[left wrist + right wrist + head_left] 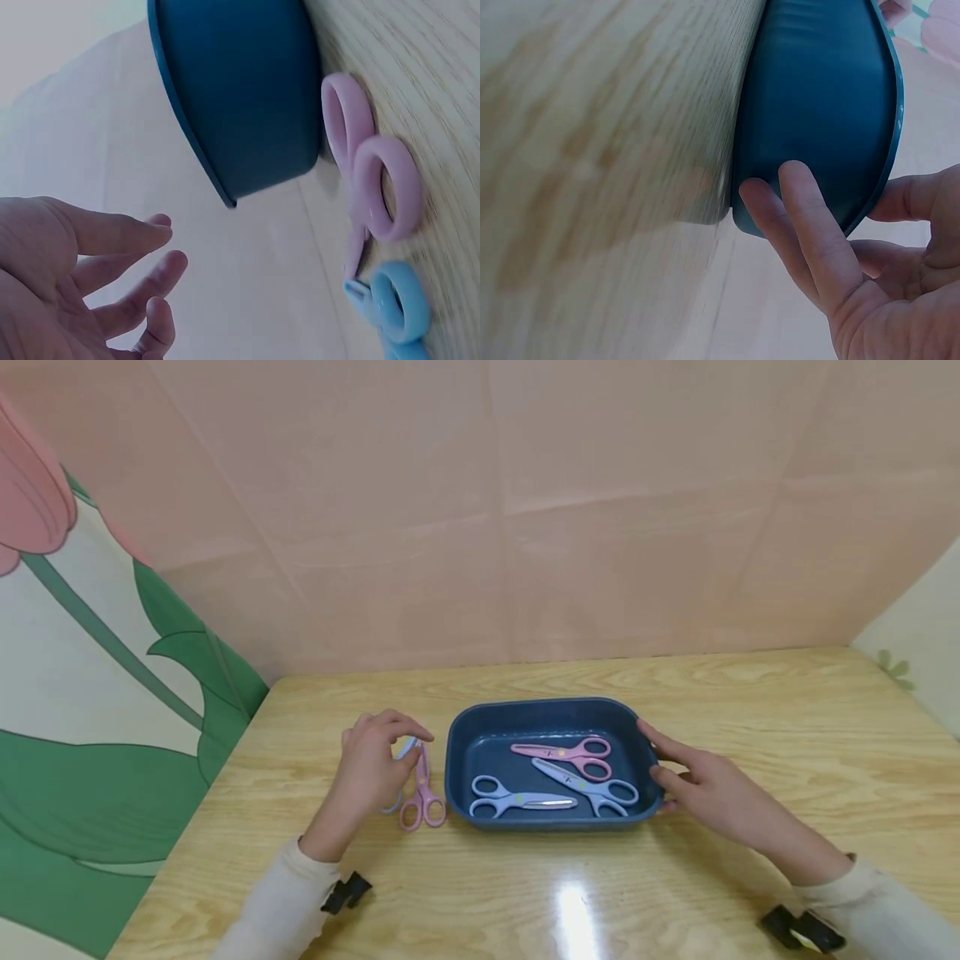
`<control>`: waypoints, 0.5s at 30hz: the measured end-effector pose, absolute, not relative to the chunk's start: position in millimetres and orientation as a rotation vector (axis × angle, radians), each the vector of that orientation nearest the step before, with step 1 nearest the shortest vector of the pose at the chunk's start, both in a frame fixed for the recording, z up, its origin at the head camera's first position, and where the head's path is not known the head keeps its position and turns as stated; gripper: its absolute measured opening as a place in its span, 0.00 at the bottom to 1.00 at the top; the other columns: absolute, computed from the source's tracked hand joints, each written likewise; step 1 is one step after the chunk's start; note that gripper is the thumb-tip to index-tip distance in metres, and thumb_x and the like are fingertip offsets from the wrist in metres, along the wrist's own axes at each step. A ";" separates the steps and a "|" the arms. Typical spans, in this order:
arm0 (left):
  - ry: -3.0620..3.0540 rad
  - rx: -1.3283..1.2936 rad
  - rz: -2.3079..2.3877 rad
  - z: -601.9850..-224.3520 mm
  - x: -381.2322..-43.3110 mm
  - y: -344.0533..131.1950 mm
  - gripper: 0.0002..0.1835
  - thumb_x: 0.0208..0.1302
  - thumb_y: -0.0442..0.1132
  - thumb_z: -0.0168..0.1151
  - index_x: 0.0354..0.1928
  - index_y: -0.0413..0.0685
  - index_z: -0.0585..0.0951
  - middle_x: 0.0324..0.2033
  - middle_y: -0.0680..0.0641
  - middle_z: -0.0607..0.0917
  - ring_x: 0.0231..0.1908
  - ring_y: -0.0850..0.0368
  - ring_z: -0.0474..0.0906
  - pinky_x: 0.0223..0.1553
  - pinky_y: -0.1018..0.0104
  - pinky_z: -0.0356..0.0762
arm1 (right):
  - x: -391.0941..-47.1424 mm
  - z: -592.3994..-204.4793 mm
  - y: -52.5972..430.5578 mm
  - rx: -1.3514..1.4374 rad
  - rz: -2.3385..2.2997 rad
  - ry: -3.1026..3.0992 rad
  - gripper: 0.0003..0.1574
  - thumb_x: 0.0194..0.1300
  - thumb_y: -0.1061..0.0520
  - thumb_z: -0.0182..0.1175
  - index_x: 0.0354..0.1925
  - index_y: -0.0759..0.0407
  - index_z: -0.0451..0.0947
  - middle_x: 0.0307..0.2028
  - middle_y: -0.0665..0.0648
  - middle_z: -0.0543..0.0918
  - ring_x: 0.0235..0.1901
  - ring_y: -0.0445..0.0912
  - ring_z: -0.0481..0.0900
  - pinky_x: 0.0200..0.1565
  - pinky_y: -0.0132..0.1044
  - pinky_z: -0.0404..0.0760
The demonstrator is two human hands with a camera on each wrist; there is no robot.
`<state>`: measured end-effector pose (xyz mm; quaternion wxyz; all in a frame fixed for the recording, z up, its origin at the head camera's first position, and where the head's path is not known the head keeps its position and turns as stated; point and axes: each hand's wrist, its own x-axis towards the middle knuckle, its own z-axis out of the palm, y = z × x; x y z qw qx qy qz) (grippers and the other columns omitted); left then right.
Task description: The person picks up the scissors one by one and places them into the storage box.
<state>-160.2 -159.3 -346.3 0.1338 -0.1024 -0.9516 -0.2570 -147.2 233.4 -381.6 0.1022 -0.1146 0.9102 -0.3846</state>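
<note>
A dark blue tray (551, 823) holds one pair of pink scissors (551, 752) and two pairs of light blue scissors, one on the left (525, 799) and one on the right (581, 785). On the table left of the tray, other pink scissors (423, 787) lie beside another light blue pair (415, 321), which is mostly hidden by my left hand in the head view. That left hand (375, 760) hovers over these two pairs, its fingers loosely bent and holding nothing. My right hand (708, 789) holds the tray's right end, fingers against its outer wall and rim.
The wood-grain table (787, 735) runs back to a pink cloth backdrop (510, 568). A flower-print panel (75, 777) stands along the left side. Black clips (347, 892) are at both sleeves.
</note>
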 end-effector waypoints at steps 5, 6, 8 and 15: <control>-2.773 -0.306 -0.720 -349.9 -160.7 -168.6 0.09 0.56 0.31 0.72 0.37 0.53 0.90 0.44 0.48 0.88 0.40 0.48 0.76 0.47 0.50 0.68 | -147.0 -383.2 234.4 -0.355 -1.149 2.686 0.39 0.78 0.52 0.49 0.79 0.48 0.47 0.66 0.80 0.67 0.30 0.39 0.87 0.33 0.30 0.84; -2.781 -0.306 -0.720 -350.8 -160.5 -170.4 0.09 0.56 0.31 0.71 0.37 0.52 0.90 0.44 0.48 0.88 0.40 0.47 0.76 0.48 0.50 0.69 | -147.0 -383.6 234.6 -0.362 -1.153 2.684 0.39 0.78 0.52 0.49 0.79 0.48 0.47 0.66 0.80 0.67 0.30 0.39 0.87 0.33 0.31 0.84; -2.798 -0.304 -0.718 -353.5 -160.1 -174.8 0.11 0.56 0.28 0.70 0.38 0.51 0.90 0.44 0.48 0.87 0.40 0.47 0.77 0.47 0.51 0.73 | -147.2 -383.8 234.5 -0.362 -1.161 2.675 0.39 0.78 0.52 0.49 0.79 0.48 0.47 0.66 0.80 0.66 0.30 0.40 0.86 0.34 0.31 0.84; -2.861 -0.266 -0.694 -361.9 -159.0 -192.4 0.12 0.58 0.27 0.68 0.41 0.51 0.89 0.44 0.48 0.86 0.40 0.50 0.77 0.39 0.59 0.75 | -147.3 -382.9 233.2 -0.346 -1.155 2.668 0.39 0.78 0.53 0.49 0.79 0.48 0.46 0.67 0.80 0.66 0.30 0.40 0.87 0.34 0.33 0.85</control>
